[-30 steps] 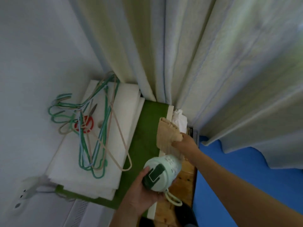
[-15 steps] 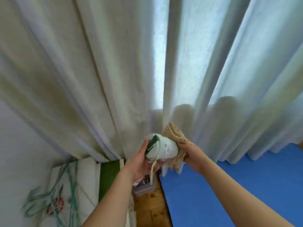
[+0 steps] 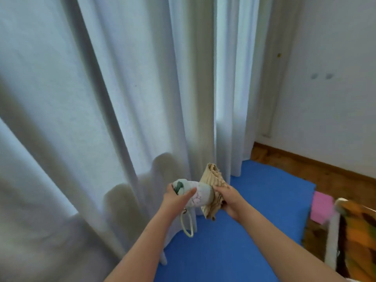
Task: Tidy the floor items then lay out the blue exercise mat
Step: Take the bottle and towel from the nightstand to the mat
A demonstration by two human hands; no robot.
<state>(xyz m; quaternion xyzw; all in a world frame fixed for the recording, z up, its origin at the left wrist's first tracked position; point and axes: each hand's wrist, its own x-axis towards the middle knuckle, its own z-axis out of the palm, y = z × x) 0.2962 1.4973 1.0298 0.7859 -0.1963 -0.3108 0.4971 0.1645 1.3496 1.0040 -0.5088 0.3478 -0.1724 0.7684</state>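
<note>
The left hand (image 3: pixel 176 198) is wrapped around a pale green bottle (image 3: pixel 200 195), thumb laid along its side. It holds the bottle roughly sideways in the air, with the dark green cap end pointing left. A pale cord loop (image 3: pixel 188 225) hangs down from the bottle below that hand. The right hand (image 3: pixel 226 198) clutches a tan ribbed cloth (image 3: pixel 213 177), its fingers closed on the fabric. The cloth touches the bottle's other end; one end sticks up above the hand and the other droops below it. Both are held above the far edge of the blue exercise mat (image 3: pixel 248 224), which lies flat on the wooden floor (image 3: pixel 301 163). The mat's far edge runs under the hem of the long pale curtain (image 3: pixel 122 98). Just beside the mat's right edge lies a pink block (image 3: pixel 321 207), and a blurred orange and brown patterned item (image 3: pixel 358 231) sits near the right-hand edge of the floor. A white wall (image 3: pixel 335 88) rises behind the floor on the right.
</note>
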